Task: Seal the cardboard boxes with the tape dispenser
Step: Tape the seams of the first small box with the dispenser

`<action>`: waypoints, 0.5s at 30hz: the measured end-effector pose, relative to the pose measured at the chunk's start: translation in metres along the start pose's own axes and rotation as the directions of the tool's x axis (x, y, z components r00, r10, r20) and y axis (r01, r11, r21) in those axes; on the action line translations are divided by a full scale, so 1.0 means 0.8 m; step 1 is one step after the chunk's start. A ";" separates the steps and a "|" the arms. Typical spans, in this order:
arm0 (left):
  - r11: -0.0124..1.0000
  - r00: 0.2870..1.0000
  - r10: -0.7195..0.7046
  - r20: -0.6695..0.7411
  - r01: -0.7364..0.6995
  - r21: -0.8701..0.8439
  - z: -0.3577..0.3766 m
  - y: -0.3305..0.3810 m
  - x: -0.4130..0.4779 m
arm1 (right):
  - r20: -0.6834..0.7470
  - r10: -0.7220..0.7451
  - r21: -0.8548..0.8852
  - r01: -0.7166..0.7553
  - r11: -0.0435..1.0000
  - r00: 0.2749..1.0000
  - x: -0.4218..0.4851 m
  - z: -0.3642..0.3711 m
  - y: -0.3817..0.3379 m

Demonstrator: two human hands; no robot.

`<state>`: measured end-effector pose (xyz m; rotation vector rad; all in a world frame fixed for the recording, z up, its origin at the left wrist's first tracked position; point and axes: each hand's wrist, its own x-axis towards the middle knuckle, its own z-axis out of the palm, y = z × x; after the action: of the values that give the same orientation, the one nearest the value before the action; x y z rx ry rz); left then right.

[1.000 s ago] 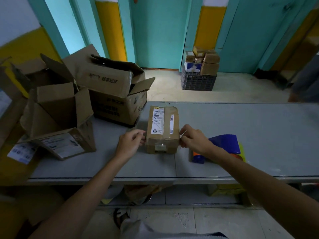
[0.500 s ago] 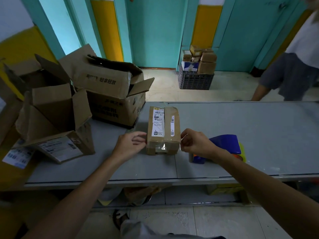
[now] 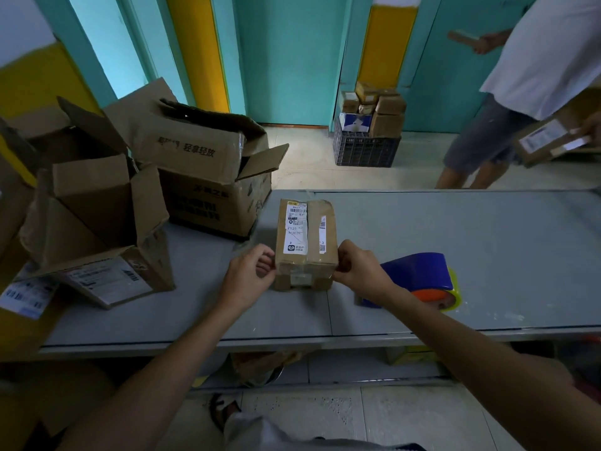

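Bystander (image 3: 536,60) moved nearer; left hand (image 3: 250,275), right hand (image 3: 361,271) grips pinch one box (image 3: 305,236); one dispenser (image 3: 419,278) beside.
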<state>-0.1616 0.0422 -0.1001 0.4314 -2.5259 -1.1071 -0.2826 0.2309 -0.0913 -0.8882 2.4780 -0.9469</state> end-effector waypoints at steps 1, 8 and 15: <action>1.000 1.000 0.014 -0.017 -0.013 0.028 0.004 0.000 -0.002 | 0.000 -0.001 0.001 0.001 1.000 1.000 0.000 0.001 0.000; 1.000 0.999 0.013 0.030 -0.012 -0.008 0.003 -0.004 -0.006 | 0.298 0.046 0.195 -0.108 0.975 0.953 -0.010 -0.035 0.001; 0.986 0.996 -0.091 -0.022 0.087 -0.141 0.002 -0.003 -0.003 | 0.139 0.022 0.047 -0.028 0.998 0.990 0.001 -0.011 0.004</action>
<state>-0.1602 0.0430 -0.1033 0.5231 -2.4062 -1.2919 -0.2890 0.2364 -0.0868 -0.8741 2.3335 -0.9022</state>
